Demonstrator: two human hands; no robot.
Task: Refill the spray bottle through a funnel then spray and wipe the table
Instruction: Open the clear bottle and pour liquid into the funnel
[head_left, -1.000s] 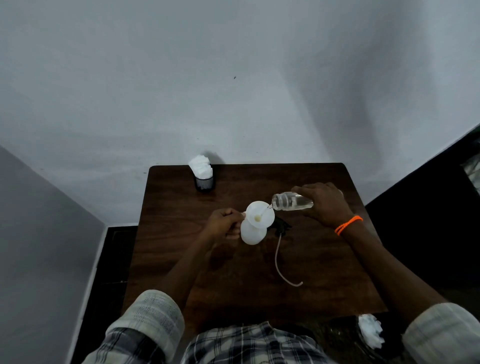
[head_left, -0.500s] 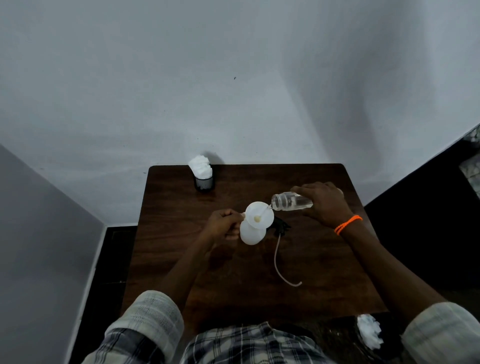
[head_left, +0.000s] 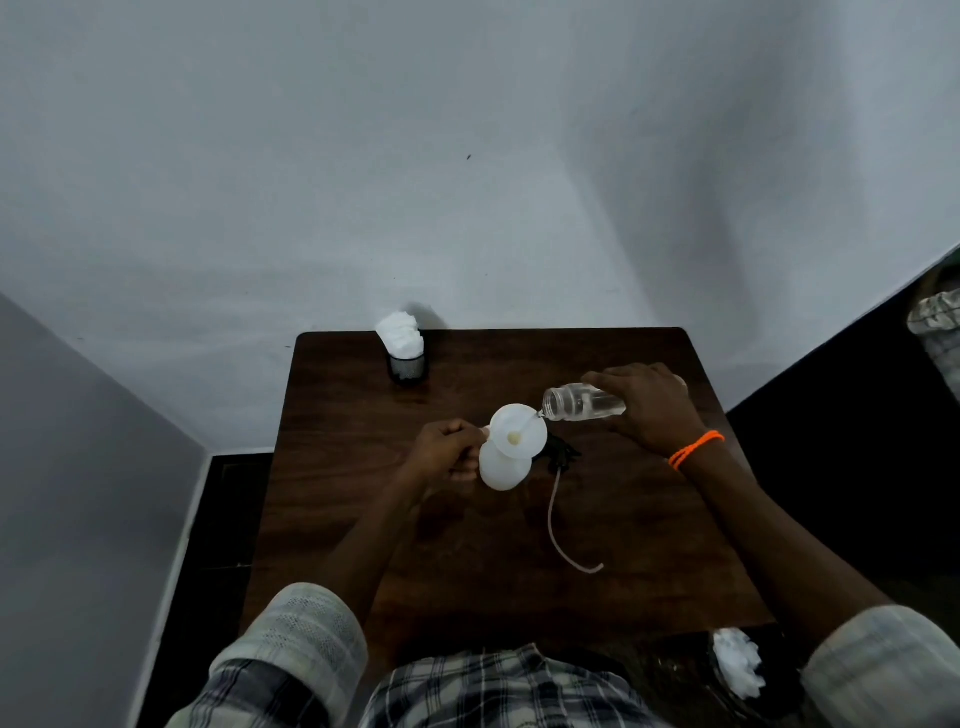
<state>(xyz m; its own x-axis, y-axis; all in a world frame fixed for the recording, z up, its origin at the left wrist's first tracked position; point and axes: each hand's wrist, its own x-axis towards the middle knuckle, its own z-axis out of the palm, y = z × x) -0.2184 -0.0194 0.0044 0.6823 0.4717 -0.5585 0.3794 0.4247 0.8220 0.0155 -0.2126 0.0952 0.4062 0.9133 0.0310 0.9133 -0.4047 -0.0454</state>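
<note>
Pouring calls for the right hand (head_left: 652, 410) gripping the jar (head_left: 582, 401) to tip slowly while the left hand (head_left: 447, 457) clasps the bottle (head_left: 501, 470) under the funnel (head_left: 518, 431).

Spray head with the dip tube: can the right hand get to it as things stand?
Probably not yet. The right hand is shut on the clear bottle, pouring into the funnel. The spray head lies uncovered just below it on the table.

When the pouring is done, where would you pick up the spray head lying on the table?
Probably by the black spray head itself, from above on its right side: the funnel crowds its left, and the thin tube trailing towards the person looks too limp to lift by.
</note>
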